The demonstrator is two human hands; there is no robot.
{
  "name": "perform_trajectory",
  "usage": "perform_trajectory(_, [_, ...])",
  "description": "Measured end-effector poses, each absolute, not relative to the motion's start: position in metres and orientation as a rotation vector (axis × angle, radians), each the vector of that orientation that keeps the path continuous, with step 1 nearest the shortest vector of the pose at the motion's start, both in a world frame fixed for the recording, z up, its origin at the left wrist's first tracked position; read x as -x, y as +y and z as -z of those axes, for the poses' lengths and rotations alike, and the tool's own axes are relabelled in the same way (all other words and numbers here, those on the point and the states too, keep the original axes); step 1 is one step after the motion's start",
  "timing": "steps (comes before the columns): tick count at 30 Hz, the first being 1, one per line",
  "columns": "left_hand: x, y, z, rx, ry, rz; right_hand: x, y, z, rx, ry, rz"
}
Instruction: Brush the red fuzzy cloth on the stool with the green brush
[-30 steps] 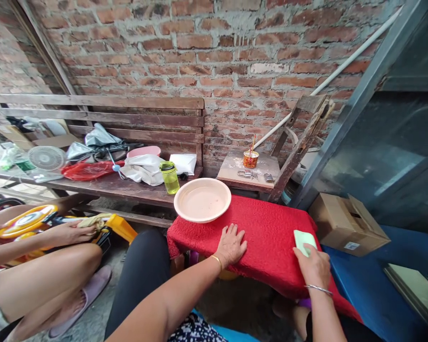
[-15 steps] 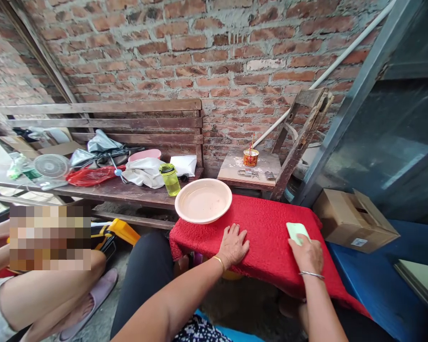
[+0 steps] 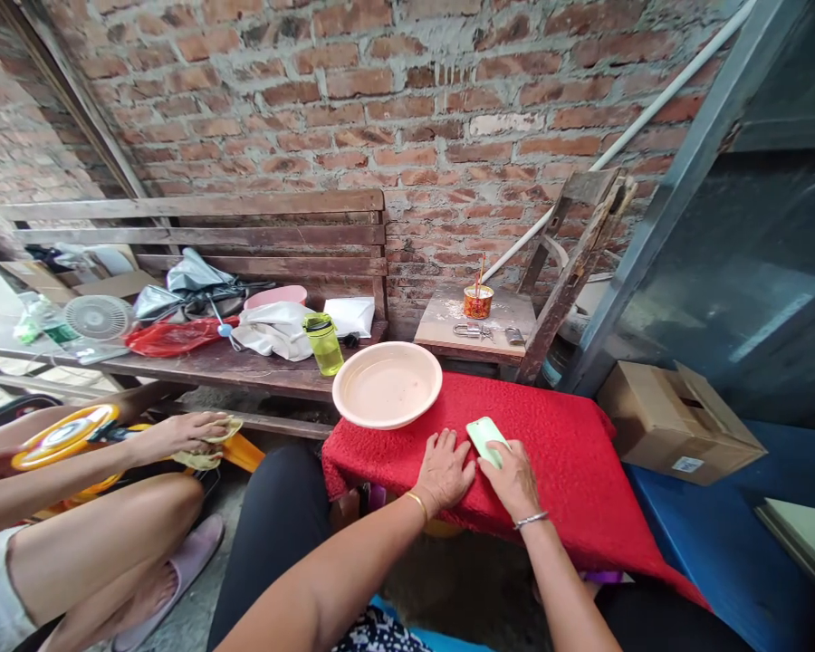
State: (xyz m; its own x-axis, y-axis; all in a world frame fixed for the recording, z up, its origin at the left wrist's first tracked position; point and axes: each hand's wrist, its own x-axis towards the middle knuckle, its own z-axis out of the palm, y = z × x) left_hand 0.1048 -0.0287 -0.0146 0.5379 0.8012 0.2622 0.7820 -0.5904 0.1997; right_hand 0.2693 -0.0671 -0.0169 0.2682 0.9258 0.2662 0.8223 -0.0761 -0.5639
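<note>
Green block (image 3: 482, 435) was clasped in right grip (image 3: 513, 480) — judged light, stiff, best side-held; left grip (image 3: 444, 469) was spread on red cloth (image 3: 550, 457).

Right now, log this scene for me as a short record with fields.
Left hand: palm down, fingers spread on red cloth
Right hand: grasping pale green block, beside left hand
Basin: pale, apparently holding liquid, on cloth's far left corner
Bench: green bottle near right end
Chair: patterned tub with sticks
Co-worker's hand: holding yellowish rag
</note>
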Motion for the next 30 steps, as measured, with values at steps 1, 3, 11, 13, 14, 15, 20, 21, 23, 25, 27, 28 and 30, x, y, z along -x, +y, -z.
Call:
perform_trajectory(1, [-0.105,-0.028,0.015,-2.705,1.394,-0.503,-0.272,-0.066,0.017,1.932,-1.563,-0.213])
perform_trajectory(3, [-0.105,-0.028,0.015,-2.707,1.396,-0.494,-0.287,-0.068,0.017,1.99,-1.504,-0.191])
perform_trajectory(11, [-0.105,-0.028,0.017,-2.696,1.388,-0.493,-0.373,-0.093,0.025,2.357,-1.027,0.043])
perform_trajectory(13, [-0.105,-0.028,0.017,-2.69,1.385,-0.502,-0.368,-0.092,0.026,2.302,-1.056,0.029])
perform_trajectory(14, [-0.105,-0.028,0.017,-2.685,1.384,-0.507,-0.36,-0.09,0.026,2.247,-1.104,0.007])
perform_trajectory(15, [-0.106,-0.028,0.017,-2.68,1.384,-0.512,-0.349,-0.087,0.026,2.181,-1.162,-0.025])
perform_trajectory(20, [-0.106,-0.029,0.016,-2.686,1.388,-0.527,-0.282,-0.068,0.023,1.855,-1.472,-0.207])
perform_trajectory(21, [-0.106,-0.029,0.016,-2.692,1.39,-0.523,-0.273,-0.065,0.022,1.822,-1.532,-0.224])
perform_trajectory(23, [-0.106,-0.029,0.016,-2.698,1.396,-0.517,-0.266,-0.06,0.02,1.817,-1.608,-0.239])
perform_trajectory(25, [-0.105,-0.029,0.014,-2.696,1.397,-0.515,-0.272,-0.058,0.019,1.878,-1.606,-0.226])
perform_trajectory(27, [-0.105,-0.029,0.013,-2.691,1.392,-0.514,-0.29,-0.057,0.02,1.983,-1.529,-0.177])
perform_trajectory(28, [-0.105,-0.03,0.012,-2.691,1.389,-0.51,-0.301,-0.058,0.021,2.044,-1.471,-0.138])
perform_trajectory(30, [-0.105,-0.03,0.012,-2.69,1.386,-0.501,-0.325,-0.062,0.024,2.164,-1.335,-0.043])
